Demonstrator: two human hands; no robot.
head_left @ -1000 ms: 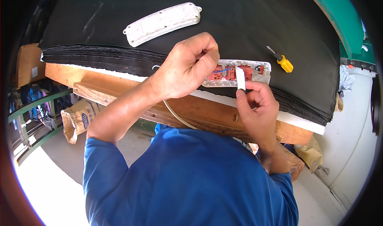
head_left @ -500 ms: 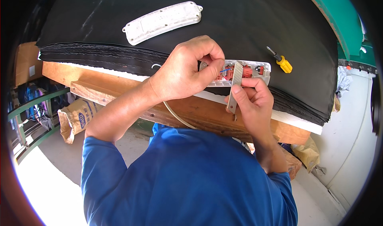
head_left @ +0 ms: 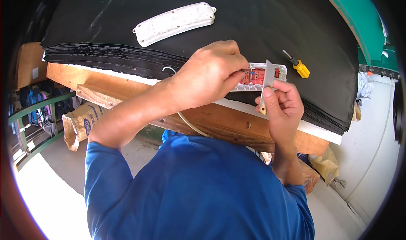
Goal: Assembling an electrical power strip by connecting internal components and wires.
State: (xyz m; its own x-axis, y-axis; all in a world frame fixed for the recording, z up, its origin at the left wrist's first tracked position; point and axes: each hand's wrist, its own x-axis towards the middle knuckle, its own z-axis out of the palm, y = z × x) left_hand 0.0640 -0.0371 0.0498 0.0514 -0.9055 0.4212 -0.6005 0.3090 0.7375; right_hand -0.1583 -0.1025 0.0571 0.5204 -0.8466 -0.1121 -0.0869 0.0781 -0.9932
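Observation:
A long white plastic housing, its top off, lies at the front edge of the black sheets, with red parts inside. My left hand reaches over its left end, thumb and forefinger pinched where a thin blue wire shows; its end is hidden by the fingers. Between the thumb and fingers of my right hand stands a bare cutter blade, its tip upward in front of the housing's right half. A white cable runs below my left wrist.
The matching white cover lies farther back on the stacked black sheets. To the right is a yellow-handled screwdriver. A wooden beam runs along the near edge, and a green metal part stands at far right.
Both hands have shifted a little to the right. The blade in my right hand has turned, now showing a smoother face, and uncovers more of the red parts.

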